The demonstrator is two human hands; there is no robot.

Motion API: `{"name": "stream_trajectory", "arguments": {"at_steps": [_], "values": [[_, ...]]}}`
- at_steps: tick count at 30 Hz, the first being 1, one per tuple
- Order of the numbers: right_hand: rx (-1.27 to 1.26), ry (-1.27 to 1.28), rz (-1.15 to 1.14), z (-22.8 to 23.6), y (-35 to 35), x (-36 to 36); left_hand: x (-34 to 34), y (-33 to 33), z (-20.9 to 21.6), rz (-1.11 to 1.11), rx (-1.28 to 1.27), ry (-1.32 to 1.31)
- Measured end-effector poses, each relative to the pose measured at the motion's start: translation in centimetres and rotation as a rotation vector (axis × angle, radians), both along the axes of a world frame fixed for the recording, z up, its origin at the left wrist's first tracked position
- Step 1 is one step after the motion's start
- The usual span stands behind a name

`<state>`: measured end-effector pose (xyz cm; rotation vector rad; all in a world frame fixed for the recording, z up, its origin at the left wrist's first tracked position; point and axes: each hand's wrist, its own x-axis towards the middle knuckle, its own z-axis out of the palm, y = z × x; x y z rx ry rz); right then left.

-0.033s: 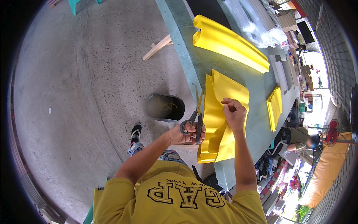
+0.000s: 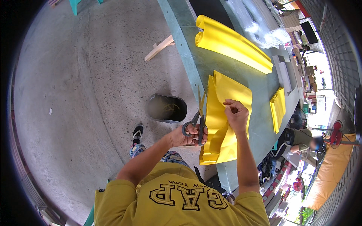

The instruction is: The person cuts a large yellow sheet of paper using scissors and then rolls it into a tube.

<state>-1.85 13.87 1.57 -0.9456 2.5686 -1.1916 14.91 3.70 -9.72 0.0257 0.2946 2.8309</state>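
Note:
My left hand (image 2: 182,136) is closed around the dark handles of a pair of scissors (image 2: 202,126). Their blades point away from me and stand slightly apart, beside the left edge of a folded yellow sheet (image 2: 234,87). This sheet lies on the green table, its near left part reaching past the table edge. Over the sheet's right half, my right hand (image 2: 237,116) is closed with fingers curled and thumb and fingertips together. Whatever is pinched there, if anything, is too small or hidden to make out.
A rolled yellow sheet (image 2: 233,47) lies farther along the green table (image 2: 188,56), with clear plastic wrap (image 2: 260,30) beyond. A smaller yellow stack (image 2: 277,109) sits at the right. On the floor stands a dark bin (image 2: 166,108) with yellow scraps. Another person (image 2: 301,137) is at the far right.

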Motion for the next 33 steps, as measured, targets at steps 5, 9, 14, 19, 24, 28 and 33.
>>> {"name": "stream_trajectory", "arguments": {"at_steps": [5,9,14,19,24,28,33], "values": [[0.008,0.002,-0.006,0.0,-0.3,0.4,0.6,0.2,0.2,-0.039,-0.004,0.011],[-0.005,0.002,-0.020,1.1,-0.5,0.5,0.9,0.3,0.3,-0.041,-0.026,0.033],[0.018,-0.007,-0.044,2.0,-0.5,0.5,1.1,0.4,0.1,-0.068,-0.029,0.031],[-0.065,-0.002,-0.022,1.8,0.5,-0.4,1.3,0.2,0.5,-0.076,-0.056,0.029],[-0.031,-0.061,0.013,0.7,0.0,0.9,2.0,0.1,0.1,-0.076,-0.057,-0.036],[0.080,-0.071,0.070,-1.6,-0.4,2.0,2.8,0.2,-0.5,-0.112,-0.059,-0.064],[0.258,0.016,0.101,-1.7,-1.0,2.4,4.1,0.6,-1.3,-0.105,-0.102,-0.061]]}}
